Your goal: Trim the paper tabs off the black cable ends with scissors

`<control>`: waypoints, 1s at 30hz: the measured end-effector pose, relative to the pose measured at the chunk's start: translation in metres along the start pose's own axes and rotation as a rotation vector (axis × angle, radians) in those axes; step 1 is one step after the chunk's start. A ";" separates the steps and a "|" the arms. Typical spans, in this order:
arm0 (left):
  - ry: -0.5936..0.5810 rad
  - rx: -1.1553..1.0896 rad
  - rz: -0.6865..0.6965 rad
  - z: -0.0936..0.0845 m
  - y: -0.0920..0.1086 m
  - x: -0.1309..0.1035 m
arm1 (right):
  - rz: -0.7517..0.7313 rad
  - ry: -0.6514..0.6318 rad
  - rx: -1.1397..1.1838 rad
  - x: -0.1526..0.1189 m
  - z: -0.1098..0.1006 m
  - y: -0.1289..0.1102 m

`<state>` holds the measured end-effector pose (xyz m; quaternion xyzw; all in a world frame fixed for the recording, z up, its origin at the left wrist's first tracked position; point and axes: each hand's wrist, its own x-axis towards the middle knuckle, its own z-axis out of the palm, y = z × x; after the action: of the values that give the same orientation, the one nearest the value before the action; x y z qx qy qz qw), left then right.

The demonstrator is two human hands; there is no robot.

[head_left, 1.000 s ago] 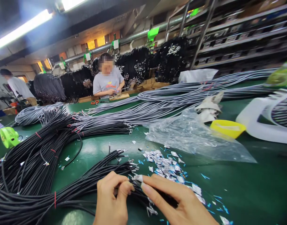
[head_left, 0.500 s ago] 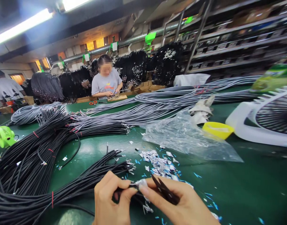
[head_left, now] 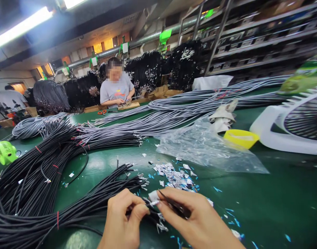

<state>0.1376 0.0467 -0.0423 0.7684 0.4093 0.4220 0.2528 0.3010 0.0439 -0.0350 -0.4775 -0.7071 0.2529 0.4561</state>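
My left hand [head_left: 125,218] is closed in a pinch on the end of a black cable, mostly hidden by the fingers. Silvery strands [head_left: 151,202] stick out of that end towards my right hand [head_left: 199,216]. Thumb and forefinger of the right hand pinch a piece of silver foil [head_left: 153,196] at the strands. The same hand keeps dark scissors [head_left: 175,204] tucked in it, blades pointing up and left. Beside and under the left hand runs a bundle of black cables [head_left: 91,197] with stripped ends. Foil scraps [head_left: 174,175] lie just beyond the fingertips.
Grey cables [head_left: 127,126] stretch across the green table [head_left: 285,193]. A clear plastic bag [head_left: 199,145], a yellow bowl [head_left: 241,137] and a white fan [head_left: 272,138] stand to the right. A small green fan [head_left: 5,152] is at left. A co-worker [head_left: 117,86] sits opposite.
The foil has come up and slightly left between my right fingers, standing further out from the cable end. The scissors' blades appear closer together. My hands have separated slightly.
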 end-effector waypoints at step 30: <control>-0.037 -0.352 -0.233 -0.001 -0.001 -0.004 | 0.022 0.141 0.173 0.008 -0.005 0.001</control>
<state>0.1346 0.0437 -0.0443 0.6675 0.4107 0.4405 0.4378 0.3052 0.0508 -0.0303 -0.4608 -0.6435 0.2838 0.5412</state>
